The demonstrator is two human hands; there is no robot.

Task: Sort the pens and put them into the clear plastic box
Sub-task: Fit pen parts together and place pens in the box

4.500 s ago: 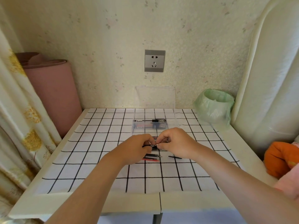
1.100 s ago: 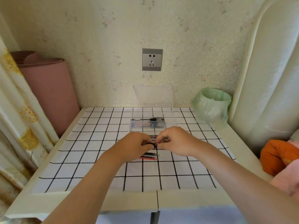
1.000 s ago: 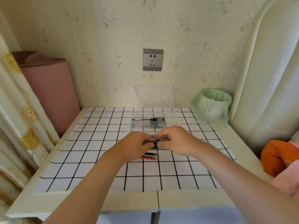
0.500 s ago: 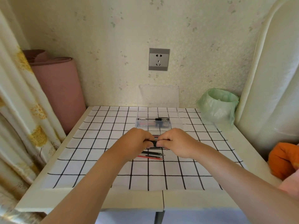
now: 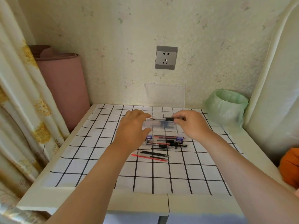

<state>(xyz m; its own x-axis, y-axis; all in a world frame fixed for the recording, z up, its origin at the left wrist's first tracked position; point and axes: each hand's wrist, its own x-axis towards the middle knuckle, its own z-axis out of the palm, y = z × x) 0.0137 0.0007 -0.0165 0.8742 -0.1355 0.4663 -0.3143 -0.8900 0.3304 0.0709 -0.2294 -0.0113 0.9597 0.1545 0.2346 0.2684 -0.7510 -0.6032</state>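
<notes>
At the back of the bench (image 5: 90, 151), the right hand (image 5: 191, 125) pinches a pen (image 5: 169, 119) by its right end. The pen runs left to right, right above the box (image 5: 161, 126) and lined up with its length, so I reckon it just drops in. The left hand (image 5: 133, 126) cups the box's left end; gripping or only steadying, can't tell. The loose pens (image 5: 163, 143) lie just in front of the box.
</notes>
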